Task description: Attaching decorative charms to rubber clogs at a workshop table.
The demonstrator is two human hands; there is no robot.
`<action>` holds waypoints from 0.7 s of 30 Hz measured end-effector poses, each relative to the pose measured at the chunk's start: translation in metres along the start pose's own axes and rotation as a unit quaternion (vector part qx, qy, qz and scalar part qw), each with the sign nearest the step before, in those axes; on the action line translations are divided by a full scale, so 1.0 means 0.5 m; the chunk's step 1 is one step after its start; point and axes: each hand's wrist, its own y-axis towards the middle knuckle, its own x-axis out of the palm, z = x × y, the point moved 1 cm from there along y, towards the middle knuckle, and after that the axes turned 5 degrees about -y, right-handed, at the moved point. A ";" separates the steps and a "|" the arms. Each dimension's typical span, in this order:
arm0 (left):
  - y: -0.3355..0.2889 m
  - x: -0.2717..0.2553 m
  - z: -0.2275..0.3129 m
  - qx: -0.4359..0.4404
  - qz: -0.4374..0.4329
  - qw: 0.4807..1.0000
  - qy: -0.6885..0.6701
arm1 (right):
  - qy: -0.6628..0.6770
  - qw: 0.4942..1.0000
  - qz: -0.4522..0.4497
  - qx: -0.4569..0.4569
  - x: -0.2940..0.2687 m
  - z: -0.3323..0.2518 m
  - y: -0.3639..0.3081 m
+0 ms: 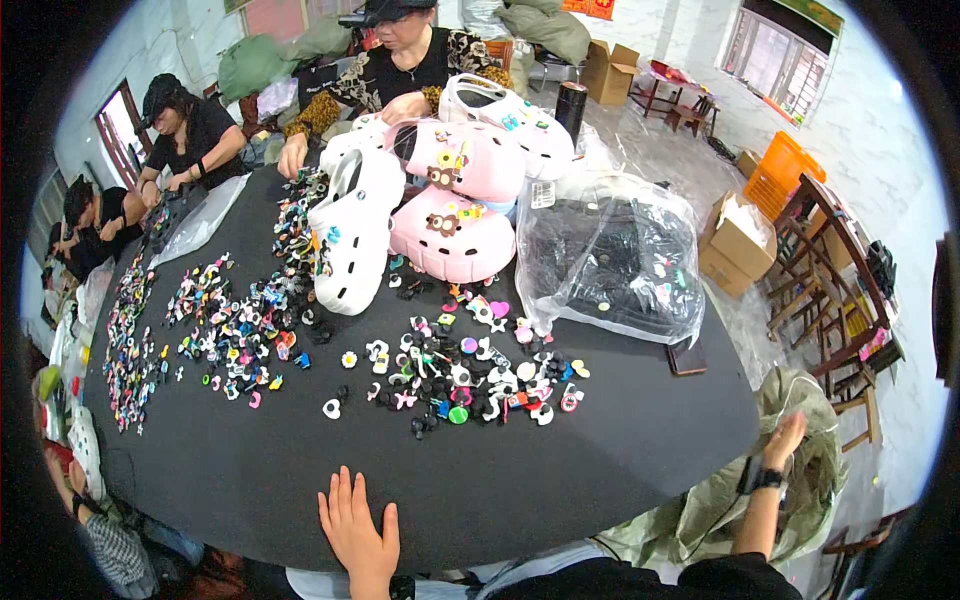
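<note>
My left hand (358, 530) lies flat on the near edge of the black table (240, 470), fingers stretched out, holding nothing. Off the table's right end, my right hand (783, 442) is at the mouth of a green woven sack (815, 490), its fingers seemingly closed on the sack's edge; what is inside the sack is hidden. Beyond my left hand lies a loose heap of small colourful shoe charms (470, 375). Behind it are stacked pink clogs (450, 240) and white clogs (350, 235), decorated with charms.
A clear plastic bag of black clogs (610, 265) rests at the table's right, beside a dark phone (687, 357). More charms (235, 330) spread leftward. A co-worker (410, 70) sits across; others work at left. Cardboard boxes (738, 245) and wooden stools (820, 290) stand right.
</note>
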 end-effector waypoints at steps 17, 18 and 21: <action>-0.008 0.000 -0.007 0.023 0.047 0.998 -0.018 | 0.116 0.663 -0.695 0.252 0.932 -0.382 -0.597; -0.008 0.000 -0.008 0.029 0.056 0.998 -0.022 | 0.089 0.699 -0.695 0.145 0.985 -0.360 -0.620; -0.008 0.000 -0.009 0.035 0.077 0.996 -0.033 | -0.033 0.754 -0.654 0.041 1.068 -0.316 -0.621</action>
